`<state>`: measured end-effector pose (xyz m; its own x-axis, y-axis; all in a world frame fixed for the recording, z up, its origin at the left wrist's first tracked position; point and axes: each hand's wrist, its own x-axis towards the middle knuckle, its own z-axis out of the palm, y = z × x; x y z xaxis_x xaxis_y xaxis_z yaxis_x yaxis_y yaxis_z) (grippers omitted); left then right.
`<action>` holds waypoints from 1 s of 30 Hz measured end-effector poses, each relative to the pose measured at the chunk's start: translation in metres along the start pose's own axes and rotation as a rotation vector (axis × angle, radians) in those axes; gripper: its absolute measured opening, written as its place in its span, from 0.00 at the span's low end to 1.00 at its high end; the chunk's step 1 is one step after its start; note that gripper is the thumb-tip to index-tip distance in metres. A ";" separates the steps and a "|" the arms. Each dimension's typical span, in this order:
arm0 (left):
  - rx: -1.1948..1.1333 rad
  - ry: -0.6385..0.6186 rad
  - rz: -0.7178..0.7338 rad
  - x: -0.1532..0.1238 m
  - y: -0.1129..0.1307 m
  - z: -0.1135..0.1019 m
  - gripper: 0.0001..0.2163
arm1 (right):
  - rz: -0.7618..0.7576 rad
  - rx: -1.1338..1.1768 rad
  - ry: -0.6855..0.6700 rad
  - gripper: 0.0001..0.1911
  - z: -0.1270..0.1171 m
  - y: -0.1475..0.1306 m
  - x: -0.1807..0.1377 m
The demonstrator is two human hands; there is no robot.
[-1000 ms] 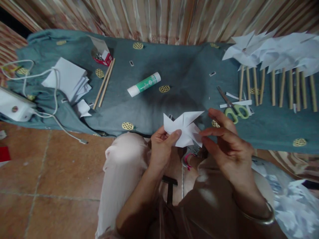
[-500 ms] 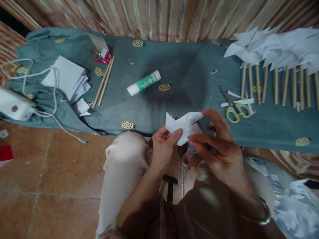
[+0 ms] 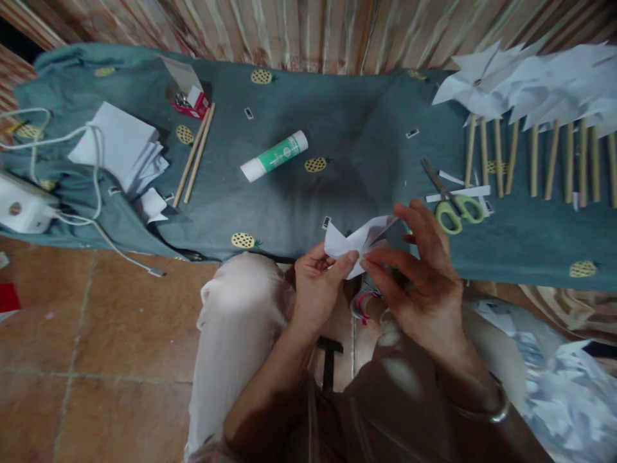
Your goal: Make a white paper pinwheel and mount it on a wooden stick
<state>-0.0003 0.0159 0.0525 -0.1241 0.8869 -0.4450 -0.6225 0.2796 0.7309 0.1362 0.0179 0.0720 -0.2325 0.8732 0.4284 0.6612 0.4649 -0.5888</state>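
Both hands hold a folded white paper pinwheel (image 3: 354, 239) just in front of the near edge of the grey-green cloth (image 3: 357, 148). My left hand (image 3: 318, 286) pinches its lower left part between thumb and fingers. My right hand (image 3: 419, 276) pinches the lower right flap, fingers curled over the paper. A green-and-white glue stick (image 3: 274, 156) lies on the cloth beyond the hands. Green-handled scissors (image 3: 450, 204) lie to the right, close to my right hand.
Finished white pinwheels on wooden sticks (image 3: 535, 96) lie in a row at the far right. Two loose sticks (image 3: 193, 154), a red box of pins (image 3: 190, 99), a stack of white paper squares (image 3: 118, 145) and a white charger with cable (image 3: 22, 206) sit at left. Tiled floor below.
My right hand has moved left and closed in on the pinwheel, folding a flap toward its centre. The paper now looks more folded and smaller. The left hand has held its grip.
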 end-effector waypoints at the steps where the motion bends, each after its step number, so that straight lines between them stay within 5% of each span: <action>1: 0.001 -0.002 0.003 0.000 0.000 0.000 0.10 | -0.009 -0.004 0.002 0.08 0.001 0.000 0.000; 30: 0.093 0.017 0.046 -0.002 -0.003 -0.002 0.11 | 0.073 0.010 0.027 0.06 0.005 -0.004 0.002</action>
<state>0.0008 0.0128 0.0499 -0.1641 0.8935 -0.4181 -0.5415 0.2727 0.7952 0.1295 0.0186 0.0723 -0.1640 0.9007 0.4022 0.6685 0.4013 -0.6261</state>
